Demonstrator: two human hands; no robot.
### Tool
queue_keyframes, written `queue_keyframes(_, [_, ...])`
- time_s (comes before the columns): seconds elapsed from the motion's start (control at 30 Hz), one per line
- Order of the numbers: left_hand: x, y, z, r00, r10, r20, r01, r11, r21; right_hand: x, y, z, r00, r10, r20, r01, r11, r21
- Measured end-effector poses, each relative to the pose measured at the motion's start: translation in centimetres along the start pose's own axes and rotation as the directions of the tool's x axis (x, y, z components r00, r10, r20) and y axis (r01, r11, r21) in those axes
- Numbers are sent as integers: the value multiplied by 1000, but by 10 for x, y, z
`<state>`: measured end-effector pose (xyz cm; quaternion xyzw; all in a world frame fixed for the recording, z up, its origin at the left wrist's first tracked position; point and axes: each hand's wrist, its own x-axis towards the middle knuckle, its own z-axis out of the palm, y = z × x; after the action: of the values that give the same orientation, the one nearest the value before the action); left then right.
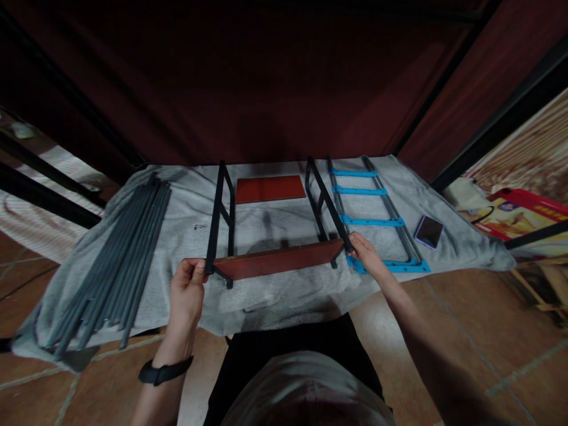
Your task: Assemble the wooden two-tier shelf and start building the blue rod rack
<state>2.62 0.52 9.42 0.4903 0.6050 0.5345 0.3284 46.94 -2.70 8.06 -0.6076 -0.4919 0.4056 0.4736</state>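
Observation:
My left hand [186, 290] pinches the near end of a black metal side frame [215, 219]. The fingers of my right hand [364, 253] close on the near end of a second black side frame [331, 204]. Between the two frames, at their near ends, a reddish-brown board [279, 260] spans across, tilted on edge. Behind it, a second reddish-brown board [270, 188] lies flat on the grey cloth [261, 307]. A few small screws [201, 226] rest to the left of the left frame.
Many grey tubes [115, 254] lie bundled on the left. To the right is a ladder-like rack of grey tubes with blue crosspieces [373, 222], a phone [428, 232] beside it. A dark red panel [266, 89] rises at the back. A red-and-yellow box [523, 216] stands far right.

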Motion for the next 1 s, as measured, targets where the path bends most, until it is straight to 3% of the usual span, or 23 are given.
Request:
queue_keyframes(0.23, [1,-7,-1,989,149,16,-149,984,93,-2,-12,0,999,29,21,-28,999,-39])
queue_keyframes(0.43, [0,-12,-3,981,193,37,-195,975,102,-3,-21,0,998,57,30,-54,996,-77])
queue_keyframes(0.77, [3,-27,-6,966,254,55,-258,963,77,-2,-16,3,992,118,41,-121,990,78])
queue_keyframes(0.9, [-1,-24,-5,971,237,32,-238,970,43,-4,-16,1,994,108,31,-109,993,41])
queue_keyframes(1.0, [-5,-16,-5,989,146,26,-145,989,-12,-6,-14,-1,999,41,-1,-41,994,-101])
